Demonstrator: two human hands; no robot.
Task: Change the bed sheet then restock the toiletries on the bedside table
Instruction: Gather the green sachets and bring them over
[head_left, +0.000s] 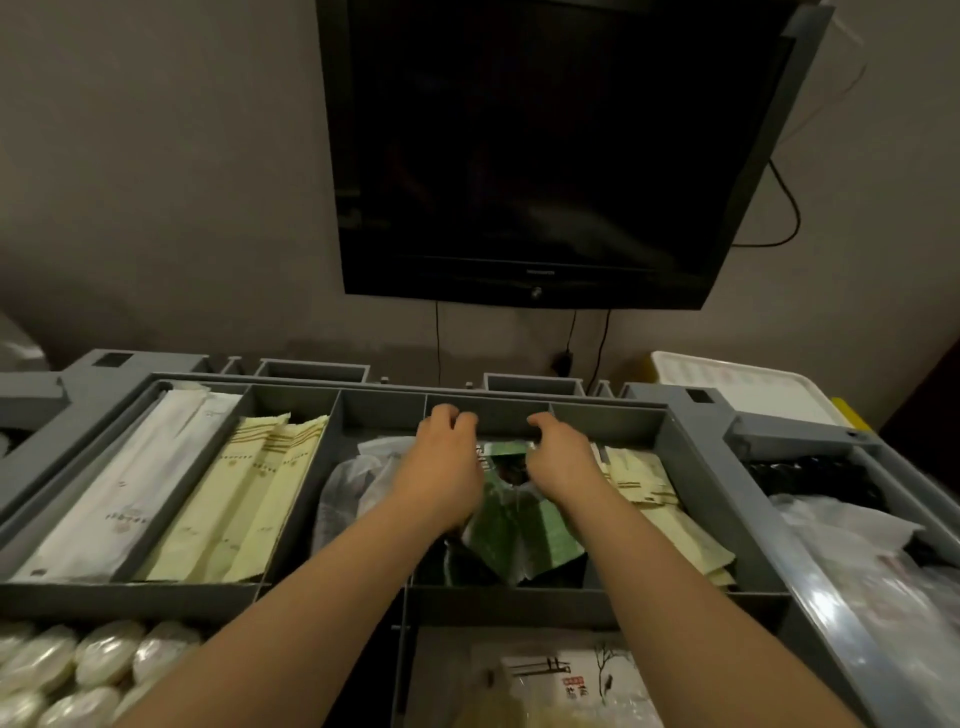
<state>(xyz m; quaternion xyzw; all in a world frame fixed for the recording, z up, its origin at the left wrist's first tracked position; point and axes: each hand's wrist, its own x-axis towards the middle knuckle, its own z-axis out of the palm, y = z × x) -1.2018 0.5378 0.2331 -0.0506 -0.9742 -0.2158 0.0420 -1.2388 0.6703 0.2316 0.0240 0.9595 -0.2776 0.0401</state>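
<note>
Green toiletry packets (519, 525) heaped loose in centre tray compartment, mid-frame; pale yellow sachets (249, 499) stacked lengthwise to the left, white sleeves (130, 483) farther left.

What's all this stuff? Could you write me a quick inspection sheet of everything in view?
Surface: grey housekeeping cart tray split into compartments.
Job's things: white sachets, cream sachets, green packets in the middle compartment, round wrapped soaps lower left.
Clutter: clear plastic bags at right.
Hands: left hand and right hand curled over the green packets; grasp unclear.
Cables: black cables hang below the wall television.
Surroundings: plain grey wall.
</note>
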